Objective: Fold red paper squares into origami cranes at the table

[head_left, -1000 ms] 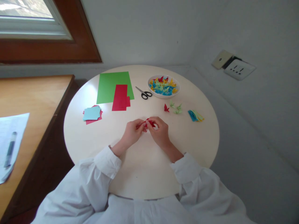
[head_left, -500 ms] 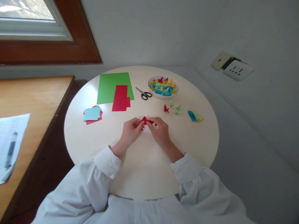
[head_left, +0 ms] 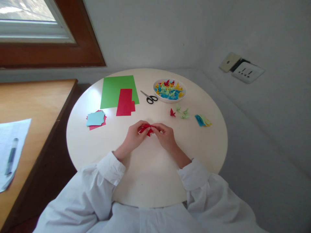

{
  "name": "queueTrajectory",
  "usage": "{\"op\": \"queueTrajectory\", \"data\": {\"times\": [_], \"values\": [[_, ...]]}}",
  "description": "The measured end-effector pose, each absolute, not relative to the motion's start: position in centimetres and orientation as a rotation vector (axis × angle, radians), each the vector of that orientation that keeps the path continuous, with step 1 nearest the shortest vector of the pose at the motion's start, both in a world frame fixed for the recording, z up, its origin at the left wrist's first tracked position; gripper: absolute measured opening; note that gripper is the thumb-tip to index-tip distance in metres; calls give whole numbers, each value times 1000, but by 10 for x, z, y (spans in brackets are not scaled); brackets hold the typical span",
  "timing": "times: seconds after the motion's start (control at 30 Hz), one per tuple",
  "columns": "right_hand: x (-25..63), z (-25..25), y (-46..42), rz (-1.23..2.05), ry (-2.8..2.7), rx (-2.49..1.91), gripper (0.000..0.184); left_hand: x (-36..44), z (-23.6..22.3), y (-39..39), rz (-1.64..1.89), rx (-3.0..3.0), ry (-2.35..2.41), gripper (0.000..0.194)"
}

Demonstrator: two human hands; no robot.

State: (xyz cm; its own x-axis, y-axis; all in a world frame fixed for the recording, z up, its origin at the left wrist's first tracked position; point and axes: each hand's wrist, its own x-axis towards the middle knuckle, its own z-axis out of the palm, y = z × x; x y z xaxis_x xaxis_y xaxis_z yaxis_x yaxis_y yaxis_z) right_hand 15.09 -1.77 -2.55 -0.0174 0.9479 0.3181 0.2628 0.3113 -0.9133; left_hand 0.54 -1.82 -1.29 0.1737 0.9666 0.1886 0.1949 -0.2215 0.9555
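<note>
Head view: both bare hands work over the near-middle part of a round white table (head_left: 150,168). The left hand (head_left: 136,133) grasps a small folded red paper (head_left: 149,132) between thumb and fingers; the right hand (head_left: 166,136) pinches the same paper from its side, fingers closed on it. Paper sits between the two hands, thumbs close together; its exact fold is partly hidden by the fingers. Whether it touches the tabletop: cannot tell. Beyond the hands, left of centre: green sheet (head_left: 110,92), with a red strip (head_left: 124,102) overlapping its lower right part and a small red piece (head_left: 133,106) at the strip's right edge. Scissors (head_left: 149,98) lie between green sheet and bowl (head_left: 167,101), blades partly open, handles toward the person. Bowl holds many folded pieces (head_left: 170,92): blue, yellow, pale green, red. In front of the bowl: one red figure (head_left: 172,112), with pale green figures (head_left: 185,113) just to its right. Farther right, a fanned bundle (head_left: 203,120), blue to yellow. Far left of the table, a stack of light blue squares (head_left: 95,118) rests on red squares (head_left: 94,127).
</note>
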Motion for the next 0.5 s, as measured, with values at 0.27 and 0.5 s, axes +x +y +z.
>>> {"op": "queueTrajectory", "data": {"times": [0.27,0.5], "values": [[151,-28,-17,812,-1468,-1100,9,2,-12,-16,1152,1534,1155,18],[153,-25,-20,741,-1525,-1077,10,0,-9,-13,1100,1505,1046,17]]}}
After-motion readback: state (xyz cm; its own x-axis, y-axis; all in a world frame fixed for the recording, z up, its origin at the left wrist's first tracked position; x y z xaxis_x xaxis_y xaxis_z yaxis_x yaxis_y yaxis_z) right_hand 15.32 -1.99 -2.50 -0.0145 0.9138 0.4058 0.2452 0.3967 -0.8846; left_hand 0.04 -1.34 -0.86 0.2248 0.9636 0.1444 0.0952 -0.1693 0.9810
